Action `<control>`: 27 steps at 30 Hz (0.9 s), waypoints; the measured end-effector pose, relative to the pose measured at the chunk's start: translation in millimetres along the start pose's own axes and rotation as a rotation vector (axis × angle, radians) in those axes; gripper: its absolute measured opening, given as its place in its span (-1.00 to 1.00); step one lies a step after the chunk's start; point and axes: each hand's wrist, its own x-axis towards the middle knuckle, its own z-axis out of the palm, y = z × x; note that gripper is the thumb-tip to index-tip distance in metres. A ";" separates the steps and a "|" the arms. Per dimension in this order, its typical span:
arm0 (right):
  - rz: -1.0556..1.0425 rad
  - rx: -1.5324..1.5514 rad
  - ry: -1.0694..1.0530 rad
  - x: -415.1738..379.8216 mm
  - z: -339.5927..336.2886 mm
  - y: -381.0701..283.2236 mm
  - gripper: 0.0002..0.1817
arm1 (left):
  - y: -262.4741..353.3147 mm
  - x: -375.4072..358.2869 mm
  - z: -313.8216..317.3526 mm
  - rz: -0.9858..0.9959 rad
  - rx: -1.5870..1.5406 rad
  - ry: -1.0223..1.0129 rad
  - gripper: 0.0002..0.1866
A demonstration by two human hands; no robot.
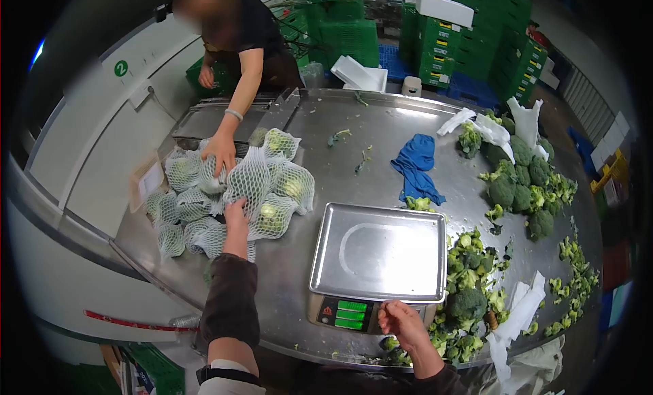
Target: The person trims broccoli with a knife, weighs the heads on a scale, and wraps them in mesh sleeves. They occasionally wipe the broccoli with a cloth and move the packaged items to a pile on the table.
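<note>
My left hand (236,212) grips a broccoli head in a white foam net (249,180), at the front of a pile of similarly netted heads (194,208); the net hides part of its fingers. Other netted heads (294,184) lie just right of it, some with pale green showing through. Close to the front edge of the scale, my right hand (403,323) hangs with curled fingers and nothing visible in them. The scale (381,249) has a bare steel pan and a lit green display (351,315).
Across the table, a co-worker's hand (219,153) rests on the netted pile. Loose broccoli (520,177) and trimmings (469,279) cover the right side, with white foam nets (517,320) among them. A blue cloth (415,165) lies behind the scale. Green crates (435,51) stand beyond.
</note>
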 end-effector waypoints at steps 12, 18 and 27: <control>-0.268 -0.215 -0.009 -57.7 -60.0 -85.5 -0.74 | -59.2 16.2 -59.6 0.498 0.575 0.257 -0.30; -0.653 -0.317 0.434 -68.9 -197.5 -156.0 -0.79 | -43.0 -136.1 1.2 1.000 0.955 0.364 -0.24; -0.782 -0.997 0.804 46.4 -351.1 -222.1 -0.39 | -56.8 -295.0 95.8 0.762 0.638 -0.330 -0.38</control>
